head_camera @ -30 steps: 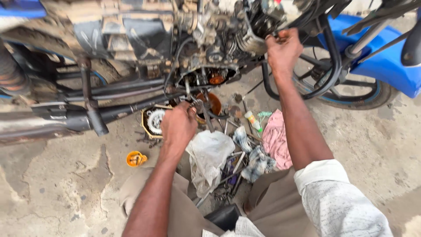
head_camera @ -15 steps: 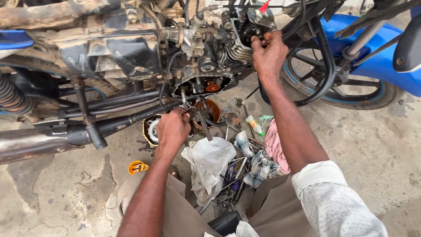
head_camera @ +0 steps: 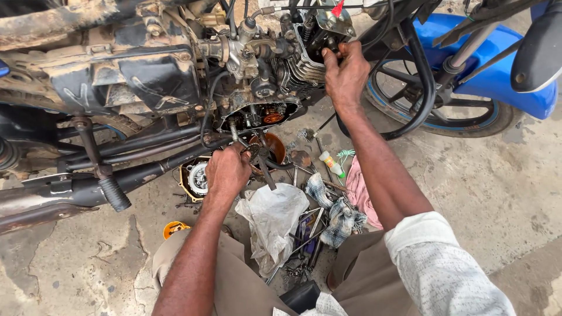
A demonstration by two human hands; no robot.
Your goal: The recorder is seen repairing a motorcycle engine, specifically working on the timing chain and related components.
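A dirty motorcycle engine [head_camera: 263, 82] with its side cover off fills the top middle. My left hand [head_camera: 227, 169] is closed around a thin metal part, which looks like a chain, just below the open crankcase. My right hand [head_camera: 345, 73] grips the finned cylinder head [head_camera: 310, 50] at the upper right of the engine. An orange-brown bowl [head_camera: 275, 149] sits on the ground under the engine, right beside my left hand.
A round engine cover [head_camera: 196, 178] lies on the concrete left of my left hand. A white plastic bag [head_camera: 272, 219], rags [head_camera: 342, 216], a pink cloth [head_camera: 360, 193], a small bottle [head_camera: 331, 164] and loose tools lie between my knees. The exhaust pipe [head_camera: 52, 196] and kick lever [head_camera: 102, 172] run left; a blue wheel [head_camera: 468, 88] stands right.
The view has shifted down and closer to the engine. My right hand stays on the cylinder head; my left hand stays under the crankcase, its grip tightened on the thin part.
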